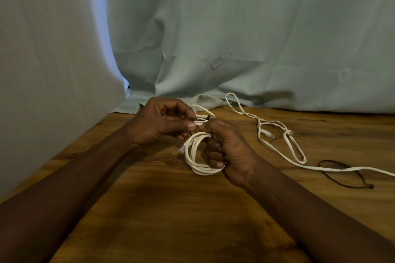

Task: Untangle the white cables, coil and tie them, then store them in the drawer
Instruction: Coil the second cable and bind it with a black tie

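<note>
Brown wooden tabletop [162, 209] with a dark grain fills the near view, and two bare forearms reach across it from the lower corners. Right hand [228, 151] is curled round a coil of white cable [192, 156], fingers through the loops, holding it upright just above the wood. A clear plug pokes out on the coil's left side. Left hand [162, 124] meets it from the left, thumb and forefinger pinching the strands at the top of the coil, where a thin dark strand shows. Further right, a second white cable [287, 133] lies loose on the table, knotted in the middle, with a clear connector [269, 134] just beside the knot. Near it lies a thin black cord [371, 186] in a loose loop. Behind everything hangs a pale green cloth [235, 38], and a greyish white cloth [53, 60] covers the left side
</note>
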### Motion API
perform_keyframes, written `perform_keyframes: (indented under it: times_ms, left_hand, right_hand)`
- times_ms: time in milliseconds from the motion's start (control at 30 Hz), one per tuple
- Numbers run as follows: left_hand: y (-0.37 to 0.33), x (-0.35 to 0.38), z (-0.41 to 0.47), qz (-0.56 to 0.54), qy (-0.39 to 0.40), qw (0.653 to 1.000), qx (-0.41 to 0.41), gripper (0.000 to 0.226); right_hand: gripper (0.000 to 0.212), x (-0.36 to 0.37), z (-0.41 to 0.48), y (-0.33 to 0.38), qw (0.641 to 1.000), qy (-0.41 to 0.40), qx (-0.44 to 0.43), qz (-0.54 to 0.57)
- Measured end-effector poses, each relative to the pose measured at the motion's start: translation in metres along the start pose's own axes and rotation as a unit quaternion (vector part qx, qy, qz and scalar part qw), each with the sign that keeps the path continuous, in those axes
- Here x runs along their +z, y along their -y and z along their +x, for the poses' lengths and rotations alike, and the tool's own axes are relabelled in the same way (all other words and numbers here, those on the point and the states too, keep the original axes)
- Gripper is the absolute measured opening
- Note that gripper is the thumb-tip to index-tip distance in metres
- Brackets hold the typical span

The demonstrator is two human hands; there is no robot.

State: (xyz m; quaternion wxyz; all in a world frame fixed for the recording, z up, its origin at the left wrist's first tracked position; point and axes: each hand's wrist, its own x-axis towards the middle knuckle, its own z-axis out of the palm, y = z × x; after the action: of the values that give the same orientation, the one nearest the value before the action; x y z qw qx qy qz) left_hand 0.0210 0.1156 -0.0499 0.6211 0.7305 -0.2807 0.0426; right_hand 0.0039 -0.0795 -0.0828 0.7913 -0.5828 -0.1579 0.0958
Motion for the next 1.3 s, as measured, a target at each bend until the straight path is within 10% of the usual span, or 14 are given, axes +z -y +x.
perform_keyframes:
  times_ms: [1300]
  left_hand:
    - [0.016, 0.005, 0.000, -0.187, 0.040, 0.973, -0.126, 0.020]
  right_hand:
    - [0.030, -0.002, 0.000, 0.002, 1.000, 0.002, 0.018, -0.005]
